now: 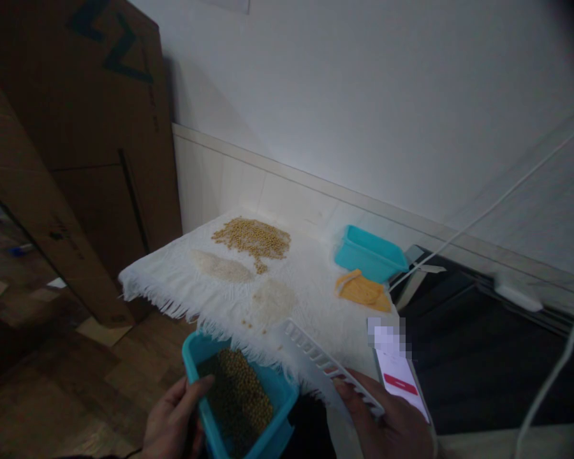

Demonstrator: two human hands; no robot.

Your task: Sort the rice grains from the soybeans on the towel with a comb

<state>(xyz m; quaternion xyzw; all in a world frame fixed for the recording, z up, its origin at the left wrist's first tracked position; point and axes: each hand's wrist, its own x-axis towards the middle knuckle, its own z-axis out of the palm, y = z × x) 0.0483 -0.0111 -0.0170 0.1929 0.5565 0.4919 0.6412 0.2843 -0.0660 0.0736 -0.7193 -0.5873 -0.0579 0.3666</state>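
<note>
My left hand (175, 414) grips a turquoise plastic tub (278, 390) by its left side, the thumb over the rim. Inside lie yellow beans (243, 382) and small dark green grains (220, 398). The tub sits against the fringed front edge of a white cloth (316, 268). My right hand (382, 421) is closed around a white slotted plastic piece (316, 357), tilted with its far end at the cloth. Beyond it on the cloth are a pile of white grains (275, 299), a paler heap of fine grains (222, 266) and a spread of yellow beans (253, 239).
A second turquoise tub (370, 252) stands at the back right, an orange cloth (361, 291) before it. A phone (397, 370) with a lit screen lies near my right hand. Large cardboard boxes (86, 115) rise on the left. A white cable (497, 197) crosses on the right.
</note>
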